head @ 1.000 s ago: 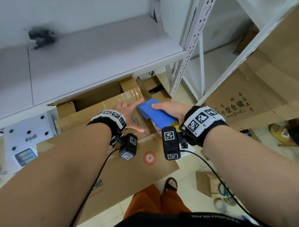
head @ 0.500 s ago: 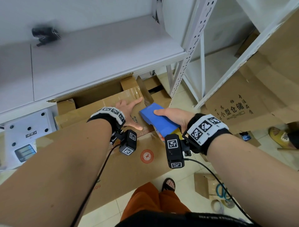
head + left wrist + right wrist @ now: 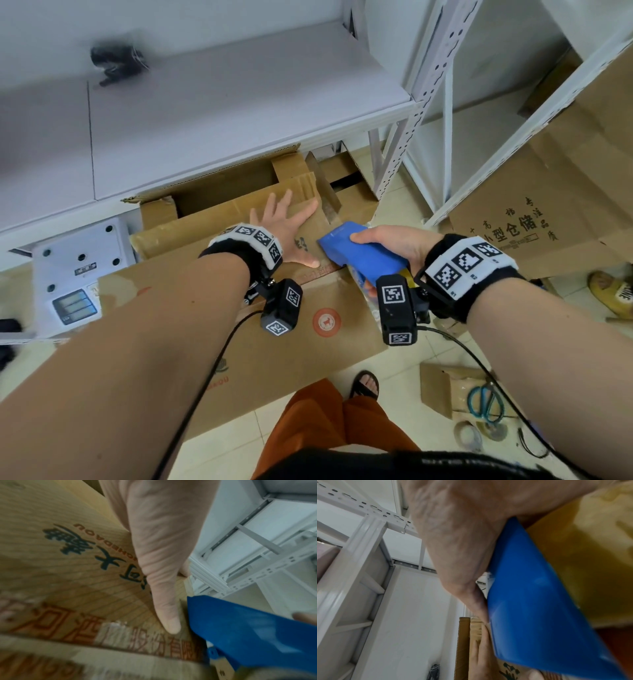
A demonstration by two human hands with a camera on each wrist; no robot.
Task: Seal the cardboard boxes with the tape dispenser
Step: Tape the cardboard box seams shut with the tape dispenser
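A large brown cardboard box (image 3: 281,346) with red and black print lies in front of me, partly under a white shelf. My left hand (image 3: 284,228) lies flat with spread fingers on its top flap (image 3: 56,545), the thumb (image 3: 164,609) pointing at the seam. My right hand (image 3: 387,240) grips the blue tape dispenser (image 3: 359,251) at the box's right end, its nose on the top near the seam. In the wrist views the blue tape dispenser (image 3: 254,632) sits just right of the left thumb, and the yellowish tape roll (image 3: 590,555) shows behind the blue tape dispenser body (image 3: 537,608).
A white metal shelf (image 3: 212,113) overhangs the box, with a black object (image 3: 116,63) on it. A white scale (image 3: 77,274) stands at left. Flattened cardboard (image 3: 555,192) leans at right. Scissors (image 3: 484,402), tape rolls (image 3: 469,437) and a yellow slipper (image 3: 613,294) lie on the tiled floor.
My left hand has slid farther up the flap and spread its fingers. My right hand has drawn the dispenser toward me and to the right, off the far corner.
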